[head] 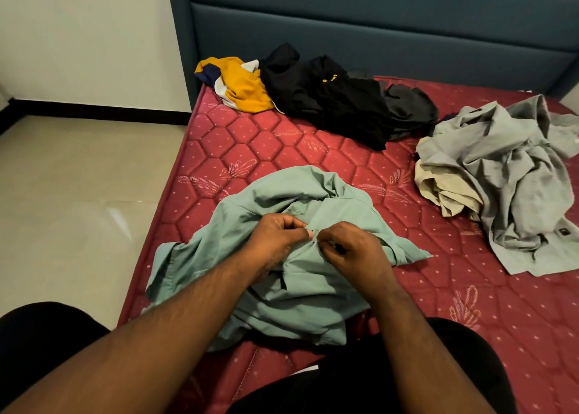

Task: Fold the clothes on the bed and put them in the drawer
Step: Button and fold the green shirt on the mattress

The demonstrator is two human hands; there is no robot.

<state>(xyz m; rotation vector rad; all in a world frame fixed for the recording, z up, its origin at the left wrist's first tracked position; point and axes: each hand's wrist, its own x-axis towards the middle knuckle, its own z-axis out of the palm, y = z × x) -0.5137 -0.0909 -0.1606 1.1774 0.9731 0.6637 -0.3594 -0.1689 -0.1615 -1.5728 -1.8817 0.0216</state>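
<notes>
Green shirt (291, 276) near mattress edge (163, 213), pinched by left hand (275, 241) and right hand (351, 251).

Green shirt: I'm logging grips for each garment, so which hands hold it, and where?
Both: left hand and right hand pinch the green shirt close together at its middle front.

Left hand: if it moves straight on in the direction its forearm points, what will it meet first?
The left hand pinches the green shirt and points toward the right hand, almost fingertip to fingertip. It would probably meet the right hand's fingers first, though the gap between them is hard to judge.
</notes>
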